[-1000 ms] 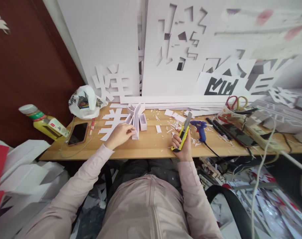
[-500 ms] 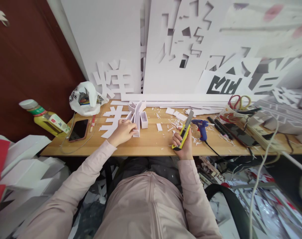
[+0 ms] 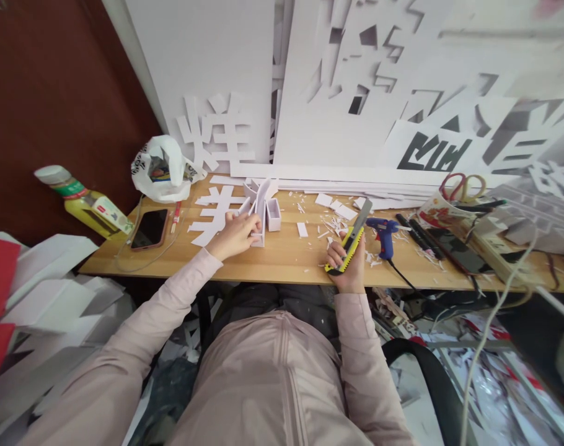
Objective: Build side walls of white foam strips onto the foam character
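Sits close up to the front edge of the wooden tabletop (image 3: 295, 263), facing white boards (image 3: 338, 136) propped along the back. Has the most open wood by the front edge, between the left hand (image 3: 238, 234) and the right hand (image 3: 348, 266). Meets tighter space farther in, with loose white scraps (image 3: 302, 230) scattered about the middle, a blue glue gun (image 3: 384, 235) just right of the right hand, and black markers (image 3: 419, 235) past that. Is hemmed in on the left by a phone (image 3: 150, 229) and, just beside the left hand, a flat white cutout (image 3: 215, 210).

Brings the left hand to the near end of a standing white shape (image 3: 263, 201), left of the tabletop's middle, fingers curled and bunched; cannot tell whether pinching or merely touching it. Wraps the right hand firmly around the yellow handle of a cutter (image 3: 352, 244), blade out, slanting forward and rightward, tip near the glue gun.
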Demonstrator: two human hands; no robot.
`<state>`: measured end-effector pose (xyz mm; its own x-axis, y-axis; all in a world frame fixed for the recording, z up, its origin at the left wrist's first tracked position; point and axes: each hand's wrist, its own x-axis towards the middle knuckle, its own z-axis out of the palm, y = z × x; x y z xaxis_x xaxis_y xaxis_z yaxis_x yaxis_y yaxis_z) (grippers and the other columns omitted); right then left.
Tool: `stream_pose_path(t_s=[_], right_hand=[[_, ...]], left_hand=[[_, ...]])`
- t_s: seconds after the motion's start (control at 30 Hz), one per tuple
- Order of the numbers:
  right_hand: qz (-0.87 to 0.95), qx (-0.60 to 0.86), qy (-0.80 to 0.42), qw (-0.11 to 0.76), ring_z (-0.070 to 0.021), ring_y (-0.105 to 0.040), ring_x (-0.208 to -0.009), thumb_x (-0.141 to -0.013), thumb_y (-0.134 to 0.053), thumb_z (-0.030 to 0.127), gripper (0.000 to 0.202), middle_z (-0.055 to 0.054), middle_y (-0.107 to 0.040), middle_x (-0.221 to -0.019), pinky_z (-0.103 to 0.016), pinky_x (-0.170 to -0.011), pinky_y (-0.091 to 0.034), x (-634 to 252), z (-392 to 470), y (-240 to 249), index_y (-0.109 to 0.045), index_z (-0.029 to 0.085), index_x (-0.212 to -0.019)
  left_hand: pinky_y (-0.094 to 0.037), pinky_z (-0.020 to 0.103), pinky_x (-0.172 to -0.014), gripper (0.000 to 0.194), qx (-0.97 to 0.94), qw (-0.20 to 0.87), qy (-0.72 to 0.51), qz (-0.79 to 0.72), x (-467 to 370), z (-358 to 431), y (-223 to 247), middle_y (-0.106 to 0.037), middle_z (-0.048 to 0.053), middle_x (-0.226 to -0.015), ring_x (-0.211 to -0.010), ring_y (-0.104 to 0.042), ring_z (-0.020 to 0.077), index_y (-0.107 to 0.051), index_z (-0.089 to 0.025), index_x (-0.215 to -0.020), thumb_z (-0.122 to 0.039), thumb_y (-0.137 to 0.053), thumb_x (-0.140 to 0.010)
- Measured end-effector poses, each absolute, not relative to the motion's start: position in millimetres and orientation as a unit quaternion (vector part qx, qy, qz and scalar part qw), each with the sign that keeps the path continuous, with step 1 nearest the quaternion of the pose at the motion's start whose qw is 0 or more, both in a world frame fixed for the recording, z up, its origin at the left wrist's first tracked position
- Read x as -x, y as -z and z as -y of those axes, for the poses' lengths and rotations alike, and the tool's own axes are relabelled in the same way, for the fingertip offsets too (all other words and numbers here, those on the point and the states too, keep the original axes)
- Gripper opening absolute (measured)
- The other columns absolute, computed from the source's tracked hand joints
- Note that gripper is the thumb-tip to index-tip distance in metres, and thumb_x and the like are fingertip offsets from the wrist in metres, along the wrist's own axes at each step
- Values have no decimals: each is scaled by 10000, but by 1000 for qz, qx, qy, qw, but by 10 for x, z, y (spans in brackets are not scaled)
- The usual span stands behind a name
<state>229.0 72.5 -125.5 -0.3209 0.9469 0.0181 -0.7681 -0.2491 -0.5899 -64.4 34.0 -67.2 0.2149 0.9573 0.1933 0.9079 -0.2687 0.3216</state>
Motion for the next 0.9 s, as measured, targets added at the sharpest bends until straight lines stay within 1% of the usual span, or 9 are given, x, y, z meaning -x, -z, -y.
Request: stream_pose_path(t_s=[0.23, 0.4, 0.5, 0.57, 0.63, 0.7, 0.77, 0.83, 0.9], right_hand=[[287, 198, -748, 565, -37, -261, -329, -909, -598, 604, 364, 117, -329, -492, -123, -340, -308, -2265, -702, 1215, -644, 248, -848], [351, 251, -707, 560, -37, -188, -346, -804, -650, 690, 448, 125, -290, -500, -125, -329, -274, -2237, -699, 1191, -636, 243, -836], [404, 304, -665, 549, -42, -186, -350, -773, -648, 720, 492, 117, -340, -530, -152, -309, -243, -2197, -701, 1173, -646, 241, -888], [443, 351, -623, 542, -51, -245, -365, -774, -698, 653, 444, 96, -419, -568, -176, -316, -241, -2175, -706, 1156, -658, 234, -915], [479, 401, -567, 537, -74, -344, -428, -740, -798, 518, 353, 66, -488, -611, -197, -364, -268, -2157, -720, 1139, -675, 219, -882], [503, 446, -511, 536, -119, -442, -545, -671, -880, 371, 304, 36, -528, -650, -219, -449, -314, -2136, -743, 1133, -690, 211, -846], [551, 519, -405, 514, -182, -514, -672, -652, -893, 307, 305, 1, -558, -694, -258, -557, -367, -2101, -768, 1152, -702, 218, -872], [623, 594, -253, 441, -244, -558, -771, -714, -851, 313, 277, -39, -586, -739, -315, -663, -404, -2051, -789, 1196, -702, 226, -931], [687, 624, -126, 351, -279, -576, -820, -801, -775, 330, 233, -81, -614, -791, -370, -739, -418, -2003, -800, 1249, -699, 220, -992]], left_hand=[[-276, 450, -953, 164, -776, 72, -180, -601, 639, -341, 688, -726, 64, -975, -1049, -619, 265, -528, -201, -953, -93, -559, -833], [-272, 446, -951, 157, -779, 68, -179, -597, 649, -350, 690, -723, 54, -965, -1025, -624, 269, -538, -195, -935, -95, -575, -819], [-269, 436, -963, 158, -780, 69, -185, -593, 667, -345, 709, -730, 45, -972, -1045, -628, 260, -538, -199, -948, -95, -564, -832], [-266, 433, -977, 176, -781, 71, -188, -591, 681, -347, 726, -740, 34, -956, -1033, -640, 249, -536, -206, -971, -88, -550, -841], [-267, 434, -986, 189, -781, 75, -189, -590, 692, -354, 736, -747, 30, -934, -1002, -653, 243, -535, -211, -992, -87, -539, -849], [-272, 438, -986, 212, -782, 79, -187, -589, 695, -361, 738, -751, 34, -928, -984, -661, 247, -534, -211, -1015, -84, -542, -846], [-276, 442, -982, 246, -783, 82, -186, -588, 692, -362, 736, -754, 41, -951, -990, -664, 258, -534, -211, -1042, -83, -559, -833], [-279, 444, -976, 293, -783, 85, -186, -587, 688, -353, 736, -755, 43, -994, -1020, -661, 268, -527, -213, -1088, -88, -573, -826], [-281, 445, -970, 317, -782, 88, -189, -588, 686, -338, 737, -757, 40, -1034, -1062, -654, 276, -514, -221, -1138, -117, -574, -845]])
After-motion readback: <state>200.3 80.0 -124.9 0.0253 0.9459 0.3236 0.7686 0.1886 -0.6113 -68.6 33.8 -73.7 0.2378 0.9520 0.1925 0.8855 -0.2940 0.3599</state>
